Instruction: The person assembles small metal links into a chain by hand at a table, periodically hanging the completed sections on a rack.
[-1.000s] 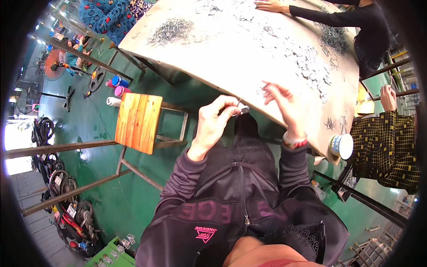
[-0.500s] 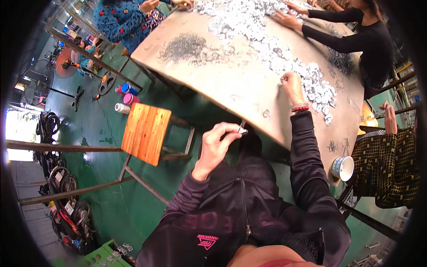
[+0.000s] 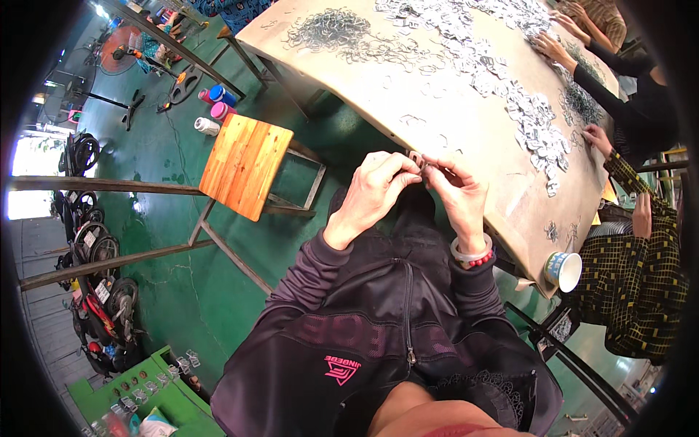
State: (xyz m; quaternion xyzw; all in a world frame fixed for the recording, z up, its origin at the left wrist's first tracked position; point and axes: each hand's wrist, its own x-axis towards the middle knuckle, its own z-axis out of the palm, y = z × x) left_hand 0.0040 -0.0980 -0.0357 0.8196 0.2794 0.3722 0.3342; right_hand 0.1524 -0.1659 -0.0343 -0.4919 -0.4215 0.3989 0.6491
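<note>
My left hand (image 3: 373,191) and my right hand (image 3: 461,195) meet in front of my lap, just off the table's near edge. Both are closed, fingertips pinched around a small metal piece (image 3: 416,157). Fingers cover most of it, so I cannot tell whether it is one part or two. On the brown-topped table (image 3: 466,138), a long heap of flat, silvery-white metal pieces (image 3: 540,131) stretches toward the far side. Bent wire loops (image 3: 331,30) lie in a darker pile at the far left, and a few loose wire loops (image 3: 413,119) rest nearer to me.
A wooden stool (image 3: 246,167) stands to my left, with several bottles (image 3: 220,109) behind it. A paper cup (image 3: 563,272) sits at the table's right corner. Co-workers' hands (image 3: 550,48) reach over the heap; a person in a checked sleeve (image 3: 644,269) is at the right.
My right hand has come back from beside the heap to meet my left hand, which has risen slightly. The view has shifted, and the co-worker in blue is mostly out of it.
</note>
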